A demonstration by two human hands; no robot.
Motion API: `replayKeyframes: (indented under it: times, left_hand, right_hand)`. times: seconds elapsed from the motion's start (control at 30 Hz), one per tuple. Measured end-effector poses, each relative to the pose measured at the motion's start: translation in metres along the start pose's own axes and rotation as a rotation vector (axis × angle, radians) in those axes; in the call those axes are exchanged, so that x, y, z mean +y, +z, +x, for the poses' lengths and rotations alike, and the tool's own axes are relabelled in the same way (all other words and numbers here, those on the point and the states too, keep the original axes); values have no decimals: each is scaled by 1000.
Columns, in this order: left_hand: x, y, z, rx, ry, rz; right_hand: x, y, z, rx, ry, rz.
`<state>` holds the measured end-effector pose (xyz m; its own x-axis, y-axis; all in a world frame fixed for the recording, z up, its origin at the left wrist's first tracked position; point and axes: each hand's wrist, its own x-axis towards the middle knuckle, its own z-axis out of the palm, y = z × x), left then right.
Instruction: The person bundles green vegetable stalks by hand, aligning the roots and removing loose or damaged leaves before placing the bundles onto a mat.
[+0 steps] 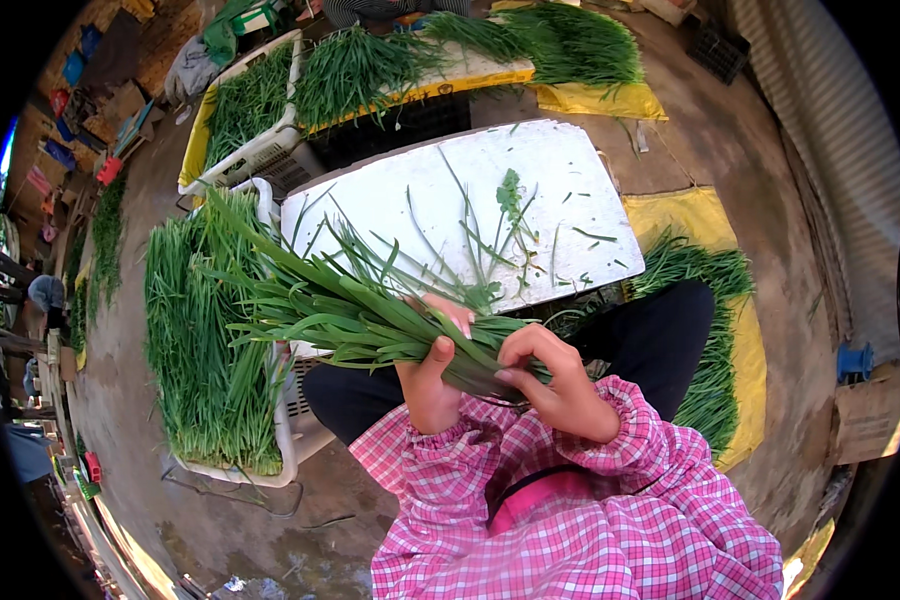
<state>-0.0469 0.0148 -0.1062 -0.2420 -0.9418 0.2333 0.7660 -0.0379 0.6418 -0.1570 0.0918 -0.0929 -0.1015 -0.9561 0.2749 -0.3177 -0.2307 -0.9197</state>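
Observation:
A bunch of long, flat green chives (pixel 370 310) lies across my lap, its leaf tips fanning out to the far left. My left hand (pixel 433 375) is wrapped round the middle of the bunch from below, thumb up. At the stem end, my right hand (pixel 562 378) has its fingers curled in, thumb and forefinger pinched on the stems. The stem ends are partly hidden behind that hand. Just beyond the bunch is a white board (pixel 560 180), strewn with loose leaves, short cut bits and a leafy green sprig (pixel 510 190).
On my left stands a white crate (pixel 288 440) packed with upright chives (pixel 205 330). Another crate (pixel 295 70) and a yellow-edged board (pixel 450 80) hold more at the back. At right, chives (pixel 710 380) lie on yellow sheeting (pixel 748 390). A black crate (pixel 718 52) sits far right.

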Motion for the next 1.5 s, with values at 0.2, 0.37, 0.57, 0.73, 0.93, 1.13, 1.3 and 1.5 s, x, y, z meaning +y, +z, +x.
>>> replayKeyframes:
  times: [0.2,0.37,0.57,0.73,0.93,1.13,1.3,1.5]
  left_hand:
    - [11,-21,11,71,23,56]
    - [43,-45,30,259,32,-94]
    - [83,-58,36,304,108,-401]
    - [94,-39,29,221,181,-417]
    - [90,-17,14,181,259,-300]
    - [82,8,6,163,321,-166]
    - [82,21,5,112,437,-161]
    - [84,20,2,39,422,-107]
  right_hand:
    - [10,-30,-34,-147,143,852]
    - [35,-59,-79,-29,384,774]
    - [92,-106,-116,198,554,462]
    - [56,-57,-57,252,522,611]
    - [17,-17,-22,383,253,274]
    - [23,-17,-14,562,217,68]
    - [24,-29,-6,221,368,208]
    - [31,-33,-7,54,419,409]
